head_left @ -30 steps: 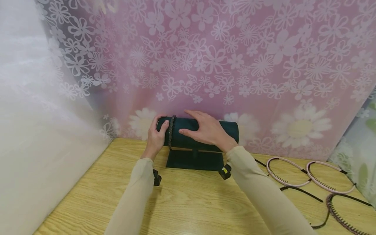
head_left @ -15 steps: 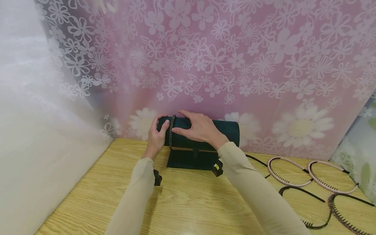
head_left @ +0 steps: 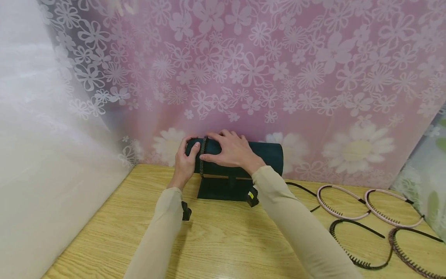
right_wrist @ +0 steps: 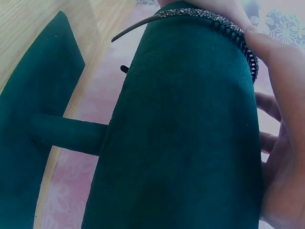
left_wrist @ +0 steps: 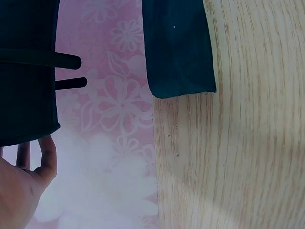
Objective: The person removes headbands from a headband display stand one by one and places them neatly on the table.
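Observation:
A dark green velvet display stand (head_left: 266, 157) has a horizontal roll on a flat base. My left hand (head_left: 184, 161) grips the roll's left end, thumb in front; the left wrist view shows its fingers (left_wrist: 48, 160) at that end. A dark glittery toothed headband (head_left: 201, 167) sits round the roll just right of that thumb. My right hand (head_left: 233, 151) lies over the roll beside the headband, thumb and index fingertips against it. In the right wrist view the thumb (right_wrist: 267, 50) meets the headband (right_wrist: 190, 13), while the other fingers are partly hidden behind the roll.
On the wooden table (head_left: 216, 240), several headbands lie to the right, including pink ones (head_left: 324, 205) and a dark toothed one (head_left: 362, 265). A pink flowered curtain (head_left: 244, 97) hangs close behind the stand. White sheeting (head_left: 52, 155) borders the left side.
My right hand has slid left along the roll to the headband, its fingers bending more over the top. My left hand keeps its grip, and the stand stays in place.

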A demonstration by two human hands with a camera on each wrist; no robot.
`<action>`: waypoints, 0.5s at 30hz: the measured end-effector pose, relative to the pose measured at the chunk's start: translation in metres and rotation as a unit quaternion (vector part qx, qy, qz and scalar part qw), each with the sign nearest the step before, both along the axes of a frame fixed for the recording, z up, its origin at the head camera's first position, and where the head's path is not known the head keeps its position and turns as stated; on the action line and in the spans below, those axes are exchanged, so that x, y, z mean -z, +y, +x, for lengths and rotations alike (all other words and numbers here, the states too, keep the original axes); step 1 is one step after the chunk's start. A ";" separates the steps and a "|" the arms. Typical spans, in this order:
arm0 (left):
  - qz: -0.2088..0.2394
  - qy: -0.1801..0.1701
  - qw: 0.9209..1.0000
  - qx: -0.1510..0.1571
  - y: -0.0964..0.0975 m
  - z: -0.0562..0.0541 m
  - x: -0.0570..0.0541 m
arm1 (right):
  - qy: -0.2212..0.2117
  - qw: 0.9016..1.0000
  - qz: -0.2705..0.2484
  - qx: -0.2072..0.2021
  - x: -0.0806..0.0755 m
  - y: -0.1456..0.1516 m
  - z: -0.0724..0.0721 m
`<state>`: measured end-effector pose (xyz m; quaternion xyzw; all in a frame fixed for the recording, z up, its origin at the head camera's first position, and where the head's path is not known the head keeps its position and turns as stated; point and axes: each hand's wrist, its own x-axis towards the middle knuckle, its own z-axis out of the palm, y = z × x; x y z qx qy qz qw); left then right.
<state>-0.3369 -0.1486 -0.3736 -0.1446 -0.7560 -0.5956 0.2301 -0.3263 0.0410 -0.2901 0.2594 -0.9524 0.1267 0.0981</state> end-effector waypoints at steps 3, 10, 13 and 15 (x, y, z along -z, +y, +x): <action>-0.003 -0.002 1.000 0.001 0.002 0.012 -0.011 | -0.004 1.000 0.009 0.003 -0.001 -0.002 -0.001; 0.001 -0.006 1.000 0.003 0.004 0.019 -0.017 | -0.018 1.000 0.010 0.010 -0.002 -0.004 -0.001; 0.004 -0.009 1.000 0.006 0.003 0.018 -0.016 | -0.021 1.000 0.012 0.013 -0.003 -0.004 -0.001; 0.006 -0.012 1.000 0.009 0.003 0.019 -0.016 | -0.022 1.000 0.013 0.015 -0.003 -0.005 0.000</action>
